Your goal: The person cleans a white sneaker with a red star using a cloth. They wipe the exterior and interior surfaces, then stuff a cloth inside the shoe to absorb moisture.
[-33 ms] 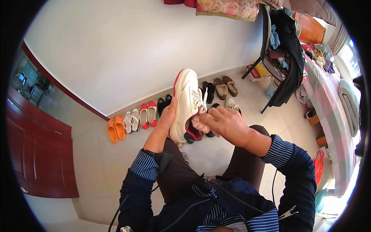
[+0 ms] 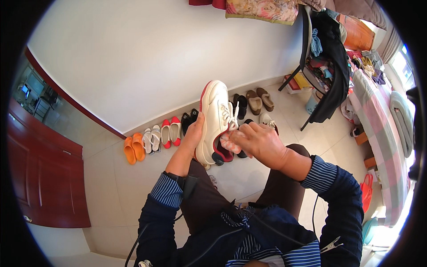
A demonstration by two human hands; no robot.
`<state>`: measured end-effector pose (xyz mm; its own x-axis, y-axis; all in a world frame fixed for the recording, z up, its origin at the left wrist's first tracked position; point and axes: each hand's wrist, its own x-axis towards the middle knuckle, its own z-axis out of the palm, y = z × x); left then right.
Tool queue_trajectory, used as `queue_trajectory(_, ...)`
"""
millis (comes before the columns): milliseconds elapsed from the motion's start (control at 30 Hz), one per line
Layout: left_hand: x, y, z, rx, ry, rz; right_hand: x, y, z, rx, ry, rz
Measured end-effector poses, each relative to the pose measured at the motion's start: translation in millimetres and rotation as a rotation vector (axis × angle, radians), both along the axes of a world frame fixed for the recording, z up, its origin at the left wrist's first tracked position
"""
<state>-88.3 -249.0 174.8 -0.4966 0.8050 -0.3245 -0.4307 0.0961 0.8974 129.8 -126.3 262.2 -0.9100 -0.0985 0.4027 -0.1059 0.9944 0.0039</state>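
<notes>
A cream sneaker (image 2: 212, 118) with a red-edged sole and dark heel patch is held up in front of me, toe pointing away. Its side and sole rest in the grip of my left hand (image 2: 192, 135). My right hand (image 2: 262, 141) pinches a pink and white cloth (image 2: 230, 143) against the red-lined opening; part of the cloth is hidden by my fingers. White laces (image 2: 232, 116) stick up loosely from the tongue, just beyond the cloth. Under my right hand, another pale sneaker (image 2: 267, 119) stands on the floor, partly covered.
Along the wall stand orange slippers (image 2: 134, 149), grey sandals (image 2: 152, 139), red flats (image 2: 171, 132), black shoes (image 2: 185, 122) and brown slippers (image 2: 260, 101). To the right are a chair (image 2: 307, 66) draped with black clothing and a bed (image 2: 387, 147). A dark red door (image 2: 49, 173) is at left.
</notes>
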Motion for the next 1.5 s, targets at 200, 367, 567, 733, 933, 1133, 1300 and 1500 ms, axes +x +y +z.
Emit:
queue_trajectory(200, 7, 0, -5, -0.052, 0.156, -0.042, -15, -26, -37, 0.165, -0.091, -0.108)
queue_trajectory(367, -9, -10, -8, 0.033, 0.415, 0.037, 1, -19, -51, -0.586, -0.388, -0.186)
queue_trajectory(567, -40, -35, 10, 0.126, 0.16, 0.137, 25, 7, -16, -1.007, -0.55, -0.166)
queue_trajectory(733, -25, -35, 14, 0.163, 0.061, 0.129, 12, -7, 3, -0.743, -0.227, -0.138)
queue_trajectory(933, -10, -36, 0, 0.344, -0.18, -0.038, -20, -44, 7, -0.446, -0.163, -0.078)
queue_trajectory(1133, -12, -40, -1, 0.275, -0.07, -0.014, -14, -17, 11, -1.04, -0.631, 0.244)
queue_trajectory(1300, -4, -53, 22, 0.384, -0.41, -0.072, 18, 47, -17, -1.515, -0.177, 0.018)
queue_trajectory(1500, 24, -37, 25, 0.323, -0.489, -0.325, -9, 73, -61, -2.016, 0.247, 0.024)
